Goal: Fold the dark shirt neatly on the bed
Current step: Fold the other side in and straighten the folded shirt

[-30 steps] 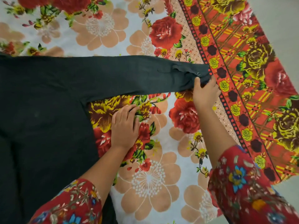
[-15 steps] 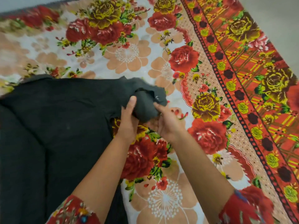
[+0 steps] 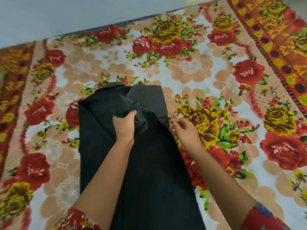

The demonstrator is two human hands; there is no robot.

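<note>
Clenched on bunched fabric at frame centre, the left hand point(image 3: 125, 126) grips the dark shirt point(image 3: 149, 171); the right hand point(image 3: 183, 130) pinches its right edge. Uneven pull would likely skew the fold on the floral bedspread point(image 3: 232, 90).

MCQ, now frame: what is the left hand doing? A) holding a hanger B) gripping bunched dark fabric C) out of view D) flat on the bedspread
B: the left hand is closed on a bunch of the dark shirt, while the right hand is at the shirt's right edge.
</note>
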